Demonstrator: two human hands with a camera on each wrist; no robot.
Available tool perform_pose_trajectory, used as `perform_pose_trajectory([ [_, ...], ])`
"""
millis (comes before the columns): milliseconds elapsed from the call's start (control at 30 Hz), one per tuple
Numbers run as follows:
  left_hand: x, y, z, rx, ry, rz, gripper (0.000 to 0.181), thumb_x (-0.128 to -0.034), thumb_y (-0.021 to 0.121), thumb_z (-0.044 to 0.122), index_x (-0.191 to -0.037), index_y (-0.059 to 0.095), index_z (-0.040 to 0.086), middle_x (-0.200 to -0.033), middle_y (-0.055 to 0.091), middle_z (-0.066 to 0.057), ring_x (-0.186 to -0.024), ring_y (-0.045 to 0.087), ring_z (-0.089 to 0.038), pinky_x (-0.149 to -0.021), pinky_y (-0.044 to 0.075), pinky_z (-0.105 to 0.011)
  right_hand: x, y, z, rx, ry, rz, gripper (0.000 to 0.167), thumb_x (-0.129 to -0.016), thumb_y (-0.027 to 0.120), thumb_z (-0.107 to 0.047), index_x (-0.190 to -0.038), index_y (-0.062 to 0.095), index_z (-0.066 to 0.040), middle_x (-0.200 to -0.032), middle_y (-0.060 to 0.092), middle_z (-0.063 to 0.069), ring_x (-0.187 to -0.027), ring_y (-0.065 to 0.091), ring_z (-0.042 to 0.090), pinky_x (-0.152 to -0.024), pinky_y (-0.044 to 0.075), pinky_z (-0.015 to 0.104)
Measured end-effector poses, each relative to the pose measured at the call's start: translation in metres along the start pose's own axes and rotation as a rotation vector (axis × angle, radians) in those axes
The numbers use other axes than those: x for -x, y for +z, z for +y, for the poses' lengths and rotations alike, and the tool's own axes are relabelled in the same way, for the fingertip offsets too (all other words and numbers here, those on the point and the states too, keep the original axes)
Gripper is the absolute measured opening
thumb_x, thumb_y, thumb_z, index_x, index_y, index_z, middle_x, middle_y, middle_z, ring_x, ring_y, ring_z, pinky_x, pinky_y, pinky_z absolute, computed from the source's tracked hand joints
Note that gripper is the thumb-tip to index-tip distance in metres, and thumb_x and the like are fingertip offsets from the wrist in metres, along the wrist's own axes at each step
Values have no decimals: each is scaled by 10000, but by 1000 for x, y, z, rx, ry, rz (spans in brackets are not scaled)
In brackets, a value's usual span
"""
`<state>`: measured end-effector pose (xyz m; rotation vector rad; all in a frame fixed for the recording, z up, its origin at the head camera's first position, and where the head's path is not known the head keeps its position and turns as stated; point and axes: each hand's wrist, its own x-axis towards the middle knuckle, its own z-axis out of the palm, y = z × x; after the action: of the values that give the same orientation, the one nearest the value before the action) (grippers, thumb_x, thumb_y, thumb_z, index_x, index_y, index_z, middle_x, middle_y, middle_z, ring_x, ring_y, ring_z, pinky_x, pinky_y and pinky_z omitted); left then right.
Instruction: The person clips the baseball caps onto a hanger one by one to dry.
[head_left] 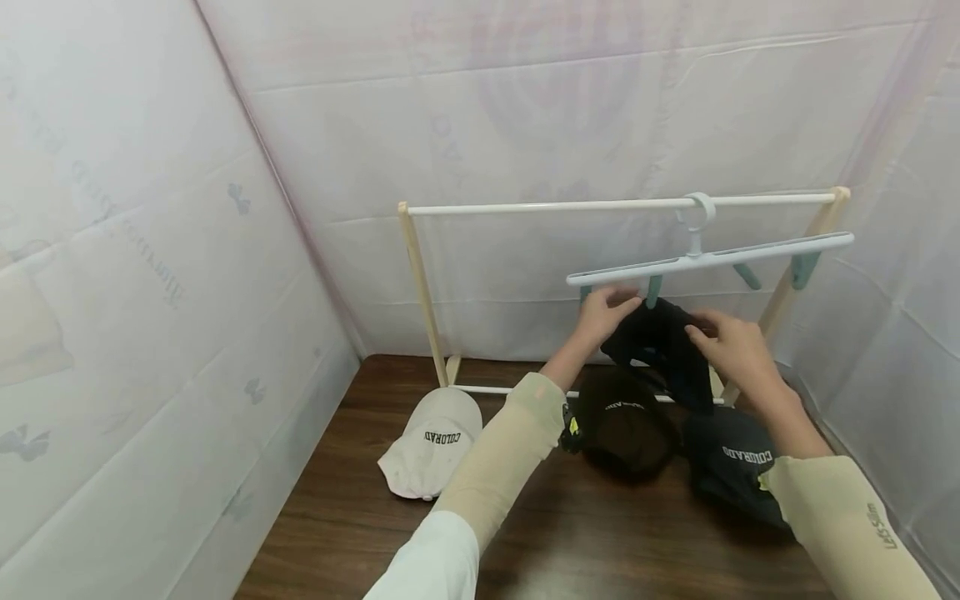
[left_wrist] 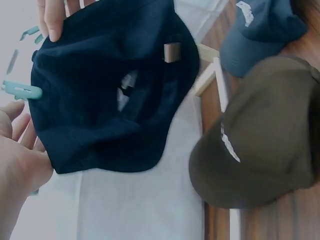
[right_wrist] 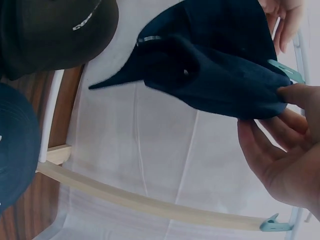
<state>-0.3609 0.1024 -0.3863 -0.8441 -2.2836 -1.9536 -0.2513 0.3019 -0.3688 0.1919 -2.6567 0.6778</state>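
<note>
A dark navy baseball cap (head_left: 671, 342) hangs from a light green clip (head_left: 653, 291) on a white hanger (head_left: 705, 260). Its back strap opening and a metal buckle (left_wrist: 172, 52) show in the left wrist view. My right hand (head_left: 738, 350) pinches the cap's upper right edge; thumb and fingers lie on opposite sides of it in the right wrist view. At the cap's upper left edge, close to the clip, is my left hand (head_left: 602, 315). The cap covers part of that hand in the left wrist view, so its grip is unclear.
A white rod (head_left: 525, 207) on wooden legs carries the hanger, whose other clips include one at the right end (head_left: 805, 269). On the brown tabletop (head_left: 330, 508) lie a white cap (head_left: 438, 442), a dark brown cap (head_left: 628, 429) and a dark blue cap (head_left: 731, 467). Pale sheets surround it.
</note>
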Motion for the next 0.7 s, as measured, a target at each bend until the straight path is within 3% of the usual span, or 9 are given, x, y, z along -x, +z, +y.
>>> perform_pose_trajectory([
  [100,7,-3,-6,-27,4,3,309,-1025,636,174,-1300,668,38,-1296,678,-96,-1209,621,-180,-964,492,-194,5,1,2,-20,4,27,406,-1053,556,-220,-1360,574,45,-1177,663,331,-976,672,507,-817,521,635],
  [333,25,-7,-22,0,-4,15,334,-1041,605,176,-1357,638,76,-1383,615,-73,-1300,564,-181,-1029,475,-221,12,0,-1,-43,6,71,378,-1041,541,-160,-1364,575,34,-1168,670,324,-957,685,497,-778,539,617],
  [600,45,-17,-34,4,-49,100,430,-1046,590,215,-1458,554,98,-1460,562,-66,-1322,545,-236,-1014,508,-348,21,1,-13,-31,-27,71,342,-1018,528,-108,-1322,611,24,-1185,671,308,-950,687,499,-763,529,632],
  [700,53,-21,-38,37,-55,121,450,-1044,586,209,-1468,526,67,-1471,544,-93,-1356,513,-255,-1088,459,-389,24,3,-16,-32,-49,67,331,-1014,545,-99,-1313,617,25,-1194,668,305,-943,686,494,-749,533,629],
])
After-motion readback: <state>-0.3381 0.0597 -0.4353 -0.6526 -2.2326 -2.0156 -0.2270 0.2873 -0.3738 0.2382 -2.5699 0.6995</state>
